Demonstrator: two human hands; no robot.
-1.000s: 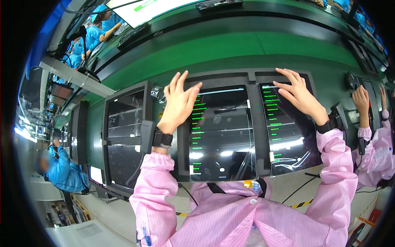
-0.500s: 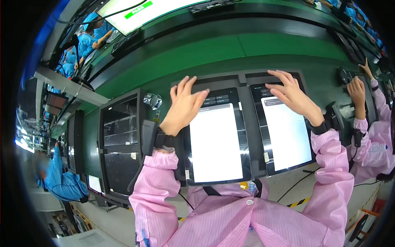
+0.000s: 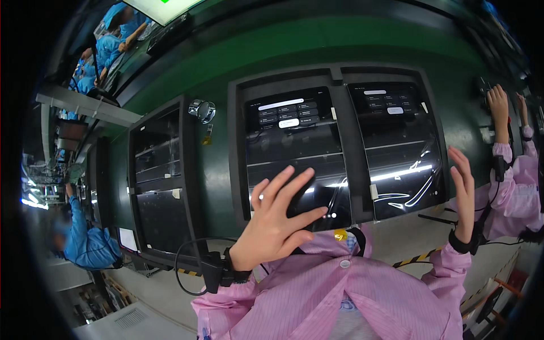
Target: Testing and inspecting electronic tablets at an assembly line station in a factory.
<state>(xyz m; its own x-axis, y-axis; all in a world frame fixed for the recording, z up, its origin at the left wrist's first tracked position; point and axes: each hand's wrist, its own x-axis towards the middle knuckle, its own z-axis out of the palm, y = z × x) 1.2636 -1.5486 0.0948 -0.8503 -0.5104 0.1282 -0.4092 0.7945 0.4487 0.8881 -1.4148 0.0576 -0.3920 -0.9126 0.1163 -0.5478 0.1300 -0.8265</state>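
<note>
Two tablets lie side by side in a dark grey frame tray (image 3: 352, 147). The left tablet (image 3: 294, 150) and the right tablet (image 3: 399, 139) both show dark screens with pale-lit buttons near the far end. Over the near part of the left tablet is my left hand (image 3: 275, 224), fingers spread, holding nothing. Its thumb or index tip is close to small white dots on the screen; contact I cannot tell. My right hand (image 3: 463, 198) is beside the right tablet's near right edge, empty, its fingers stretched out. Film glare and wrinkles show on the right screen.
Another frame tray (image 3: 186, 164) with dark panels stands to the left. Between the trays are a shiny round clear object (image 3: 202, 111) and a yellow tag (image 3: 207, 139). At the right a co-worker's hand (image 3: 498, 113) reaches in; a person in blue (image 3: 88, 246) is at far left.
Both screens have gone from large white panels to dark with rows of buttons. My hands have moved from the far end toward me, the right one out past the tablet's edge.
</note>
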